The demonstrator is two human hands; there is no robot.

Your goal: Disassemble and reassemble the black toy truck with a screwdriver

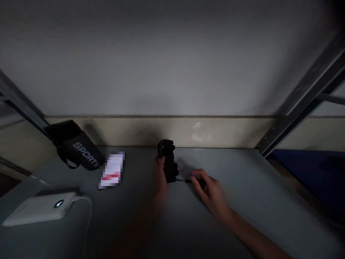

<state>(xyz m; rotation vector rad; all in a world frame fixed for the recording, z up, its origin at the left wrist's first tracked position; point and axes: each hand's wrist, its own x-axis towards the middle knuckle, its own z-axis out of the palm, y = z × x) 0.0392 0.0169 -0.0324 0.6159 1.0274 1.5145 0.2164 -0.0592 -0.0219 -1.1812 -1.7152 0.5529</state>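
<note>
Left hand (162, 180) is clamped around a blocky black object (169, 163) with rounded, wheel-like parts, upright over the tabletop (134, 169); the right hand (208, 189) pinches a thin-shafted tool (188, 181) at its lower end. Leftward lies a cylindrical container (83, 149) lettered SPORT, contents hidden.

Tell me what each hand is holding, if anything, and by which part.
The left hand grips a black object by its left side; the right hand pinches a thin tool by its dark handle.
</note>
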